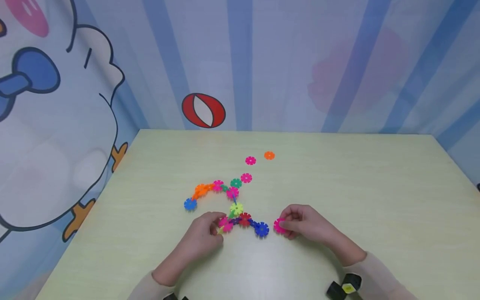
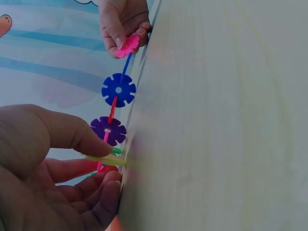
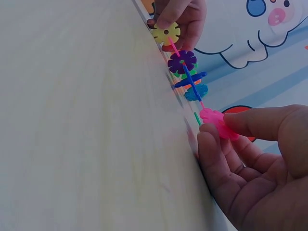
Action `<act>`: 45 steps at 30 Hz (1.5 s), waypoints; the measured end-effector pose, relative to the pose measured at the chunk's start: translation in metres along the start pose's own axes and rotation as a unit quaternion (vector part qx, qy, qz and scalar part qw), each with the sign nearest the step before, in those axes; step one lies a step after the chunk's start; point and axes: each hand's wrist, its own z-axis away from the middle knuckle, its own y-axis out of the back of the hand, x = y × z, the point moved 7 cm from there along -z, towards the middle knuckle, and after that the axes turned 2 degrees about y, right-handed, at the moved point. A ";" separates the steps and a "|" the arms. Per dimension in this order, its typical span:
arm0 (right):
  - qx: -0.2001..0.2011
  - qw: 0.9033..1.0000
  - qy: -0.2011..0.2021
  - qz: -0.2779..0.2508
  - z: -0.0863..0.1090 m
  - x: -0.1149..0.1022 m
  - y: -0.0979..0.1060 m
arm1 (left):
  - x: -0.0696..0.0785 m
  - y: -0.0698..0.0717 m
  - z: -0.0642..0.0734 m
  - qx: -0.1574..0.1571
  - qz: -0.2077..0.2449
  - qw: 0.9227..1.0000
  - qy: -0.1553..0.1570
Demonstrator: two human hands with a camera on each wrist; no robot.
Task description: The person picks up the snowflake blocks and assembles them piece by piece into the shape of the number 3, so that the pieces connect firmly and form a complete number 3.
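A chain of notched plastic snowflake discs curves across the table, with a yellow disc [image 1: 236, 208] in its middle. A blue disc [image 1: 261, 229] ends it on the right, another blue disc [image 1: 190, 204] on the left. My left hand [image 1: 204, 233] pinches a yellow-green snowflake disc [image 2: 108, 160] between thumb and fingers, beside the chain's near pink disc [image 1: 226, 225]. Between my right hand's [image 1: 307, 223] thumb and fingers is a pink snowflake disc [image 3: 216, 122], held a small gap to the right of the chain's blue end. Fingers cover part of both held discs.
Farther back lie a pink disc [image 1: 250, 160] and an orange disc [image 1: 269, 155], apart from the chain. Another pink disc [image 1: 246, 178] lies by a green disc [image 1: 236, 183]; I cannot tell whether they join. A printed wall [image 1: 277, 62] stands behind the pale table [image 1: 356, 179].
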 end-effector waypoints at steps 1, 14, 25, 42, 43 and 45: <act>0.000 1.000 -0.001 0.000 0.000 0.000 0.000 | 0.000 0.000 0.000 0.000 -0.001 1.000 0.000; 0.000 1.000 -0.002 -0.002 0.001 0.000 0.000 | -0.001 0.000 -0.002 0.003 -0.012 1.000 0.016; 0.024 0.999 0.004 0.021 0.008 -0.005 -0.004 | 0.019 0.013 0.005 0.102 -0.022 0.990 -0.090; 0.045 0.999 0.017 0.024 0.020 -0.010 -0.018 | 0.075 -0.025 -0.006 -0.033 -0.163 0.940 -0.297; 0.041 0.999 0.019 0.021 0.020 -0.010 -0.019 | 0.076 -0.027 -0.008 -0.045 -0.169 0.939 -0.295; 0.040 0.999 0.020 0.020 0.020 -0.011 -0.021 | 0.077 -0.031 -0.012 -0.068 -0.180 0.938 -0.290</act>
